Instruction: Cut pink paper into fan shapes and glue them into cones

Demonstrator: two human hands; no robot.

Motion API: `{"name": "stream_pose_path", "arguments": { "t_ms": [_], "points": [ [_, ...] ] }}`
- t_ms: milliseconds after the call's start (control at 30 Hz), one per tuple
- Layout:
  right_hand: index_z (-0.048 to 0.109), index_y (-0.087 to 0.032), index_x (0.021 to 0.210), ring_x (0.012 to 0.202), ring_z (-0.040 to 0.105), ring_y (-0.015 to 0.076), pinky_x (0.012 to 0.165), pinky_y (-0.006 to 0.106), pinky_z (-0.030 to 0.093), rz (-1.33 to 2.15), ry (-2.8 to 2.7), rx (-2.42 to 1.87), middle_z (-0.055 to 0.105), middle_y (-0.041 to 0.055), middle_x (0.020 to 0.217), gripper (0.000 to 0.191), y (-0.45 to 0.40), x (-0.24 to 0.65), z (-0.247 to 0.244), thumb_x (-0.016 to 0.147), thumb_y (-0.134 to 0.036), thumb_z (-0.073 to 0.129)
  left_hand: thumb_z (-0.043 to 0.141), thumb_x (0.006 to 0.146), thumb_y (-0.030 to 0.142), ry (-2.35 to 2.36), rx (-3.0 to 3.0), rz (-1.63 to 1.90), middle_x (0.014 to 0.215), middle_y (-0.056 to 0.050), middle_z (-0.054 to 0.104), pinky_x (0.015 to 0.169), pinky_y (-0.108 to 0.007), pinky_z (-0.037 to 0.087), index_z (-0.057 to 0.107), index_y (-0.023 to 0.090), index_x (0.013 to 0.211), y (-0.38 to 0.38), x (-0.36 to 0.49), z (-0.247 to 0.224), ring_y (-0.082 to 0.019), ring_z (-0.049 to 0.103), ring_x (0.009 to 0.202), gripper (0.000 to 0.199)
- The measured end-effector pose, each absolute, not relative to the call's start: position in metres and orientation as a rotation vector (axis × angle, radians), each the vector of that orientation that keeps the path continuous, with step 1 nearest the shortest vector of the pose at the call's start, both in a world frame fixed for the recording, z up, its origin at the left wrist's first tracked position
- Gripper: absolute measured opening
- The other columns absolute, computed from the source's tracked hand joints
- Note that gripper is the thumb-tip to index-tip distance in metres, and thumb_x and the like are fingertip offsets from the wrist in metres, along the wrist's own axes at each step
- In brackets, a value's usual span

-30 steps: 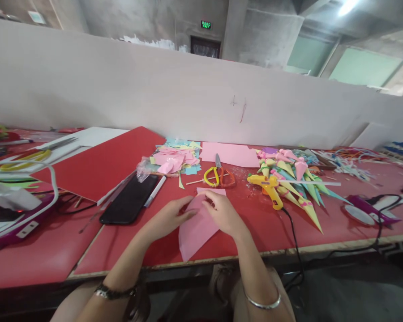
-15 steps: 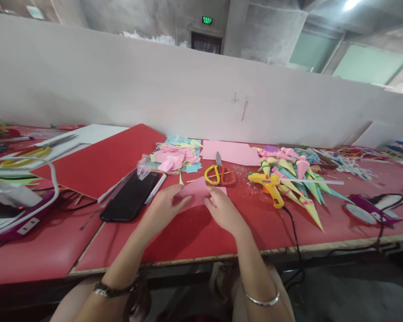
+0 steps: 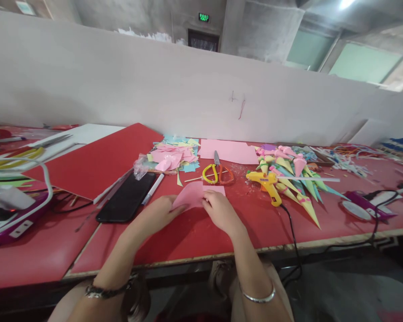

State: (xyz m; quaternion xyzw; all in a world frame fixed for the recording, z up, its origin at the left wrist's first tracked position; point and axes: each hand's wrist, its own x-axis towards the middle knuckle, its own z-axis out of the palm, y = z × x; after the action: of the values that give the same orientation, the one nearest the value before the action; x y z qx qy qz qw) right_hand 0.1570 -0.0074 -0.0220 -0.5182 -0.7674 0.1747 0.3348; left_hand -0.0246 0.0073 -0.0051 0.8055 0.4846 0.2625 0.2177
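Pink sheet (image 3: 189,195) strung between two hands, neither one closer

So the whole thing hangs on where this sheet sits: right in the gap between the fingertips of the left hand (image 3: 159,211) and those of the right hand (image 3: 220,212). Both are already touching it, so I'd call it a tie for nearest.

Left fingers are clamped on its left end, thumb on the near side and the rest tucked mostly behind the paper. Right thumb and fingers look pinched together at the opposite edge, though the exact contact is tiny and partly hidden.

The visible stretch runs sideways from one set of fingertips to the other, bowed, with its top corner poking up just left of the right fingertips. Can't honestly tell you the true long axis, since the curl hides it.

Around the fingers: a paler pink piece (image 3: 216,190) lies just beyond the right fingertips, and the scissors (image 3: 216,170) are past that, handles toward the hands. Glue gun (image 3: 267,184) is well off to the right of the right fingers; the white pen (image 3: 153,189) and black phone (image 3: 125,199) are left of the left ones. Bare red tabletop (image 3: 188,237) on the near side.
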Motion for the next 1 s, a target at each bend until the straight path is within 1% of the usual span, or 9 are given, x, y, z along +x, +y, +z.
{"name": "stream_pose_path", "arguments": {
  "t_ms": [67,167,333,500,633,733,800,867,1000],
  "points": [
    [0.063,-0.018,0.082,0.087,0.057,0.0181,0.079,0.030,0.043,0.452,-1.912,-1.187,0.062,0.0057,0.087,0.023,-0.008,0.157,-0.016,0.082,-0.008,0.043,0.040,0.080,0.022,1.282,2.450,0.627,0.093,-0.007,0.068,0.067,-0.024,0.045,0.065,0.021,0.092,0.005,-0.024,-0.001,-0.020,0.063,0.079,0.028],
    [0.067,-0.023,0.085,0.091,0.058,0.0161,0.080,0.028,0.044,0.418,-1.694,-0.867,0.062,0.0037,0.094,0.024,-0.011,0.157,-0.008,0.081,-0.010,0.048,0.031,0.078,0.005,1.256,2.802,0.715,0.120,-0.008,0.055,0.075,-0.027,0.046,0.048,0.025,0.122,0.003,-0.025,0.004,-0.020,0.057,0.099,0.052],
    [0.070,-0.027,0.080,0.092,0.059,0.0167,0.078,0.029,0.047,0.393,-1.554,-0.741,0.064,0.0029,0.099,0.019,-0.014,0.157,-0.004,0.079,-0.015,0.056,0.032,0.083,0.006,1.272,3.224,0.999,0.114,-0.012,0.057,0.079,-0.034,0.046,0.046,0.022,0.124,0.004,-0.031,0.004,-0.024,0.055,0.100,0.046],
    [0.071,-0.028,0.081,0.094,0.060,0.0174,0.079,0.031,0.049,0.396,-1.549,-0.679,0.064,0.0029,0.105,0.021,-0.015,0.157,-0.003,0.075,-0.011,0.060,0.035,0.085,0.007,1.296,3.317,1.203,0.104,-0.011,0.062,0.077,-0.034,0.046,0.046,0.022,0.124,0.005,-0.035,0.003,-0.023,0.058,0.092,0.043],
    [0.072,-0.029,0.084,0.097,0.060,0.0181,0.081,0.031,0.050,0.347,-1.486,-0.663,0.065,0.0026,0.108,0.023,-0.016,0.157,-0.003,0.076,-0.011,0.060,0.036,0.085,0.011,1.356,2.875,1.497,0.102,-0.009,0.062,0.081,-0.035,0.045,0.047,0.022,0.123,0.006,-0.034,0.005,-0.022,0.057,0.095,0.041],
    [0.071,-0.031,0.087,0.099,0.061,0.0183,0.082,0.032,0.051,0.266,-1.433,-0.717,0.065,0.0005,0.109,0.025,-0.017,0.157,-0.003,0.078,-0.012,0.057,0.039,0.086,0.021,1.272,2.211,1.677,0.094,-0.005,0.063,0.075,-0.030,0.048,0.045,0.022,0.124,0.007,-0.029,0.007,-0.016,0.059,0.079,0.039],
    [0.071,-0.032,0.088,0.100,0.060,0.0185,0.084,0.033,0.051,0.216,-1.408,-0.735,0.064,-0.0004,0.110,0.027,-0.017,0.157,-0.003,0.079,-0.011,0.055,0.041,0.085,0.032,1.133,1.838,1.655,0.089,-0.003,0.062,0.068,-0.027,0.049,0.046,0.022,0.123,0.007,-0.024,0.007,-0.012,0.056,0.067,0.040],
    [0.070,-0.032,0.090,0.102,0.059,0.0183,0.086,0.034,0.050,0.177,-1.394,-0.735,0.064,-0.0009,0.111,0.029,-0.017,0.156,-0.004,0.080,-0.010,0.054,0.046,0.082,0.039,1.006,1.585,1.570,0.084,-0.002,0.062,0.065,-0.025,0.049,0.049,0.021,0.121,0.006,-0.020,0.007,-0.011,0.055,0.065,0.043],
    [0.068,-0.033,0.095,0.106,0.057,0.0178,0.089,0.035,0.048,0.120,-1.415,-0.721,0.062,-0.0008,0.115,0.033,-0.016,0.156,-0.007,0.082,-0.009,0.050,0.064,0.068,0.038,0.881,1.374,1.399,0.076,0.000,0.064,0.065,-0.024,0.048,0.059,0.021,0.108,0.003,-0.013,0.008,-0.012,0.056,0.066,0.044]
  ]
}}
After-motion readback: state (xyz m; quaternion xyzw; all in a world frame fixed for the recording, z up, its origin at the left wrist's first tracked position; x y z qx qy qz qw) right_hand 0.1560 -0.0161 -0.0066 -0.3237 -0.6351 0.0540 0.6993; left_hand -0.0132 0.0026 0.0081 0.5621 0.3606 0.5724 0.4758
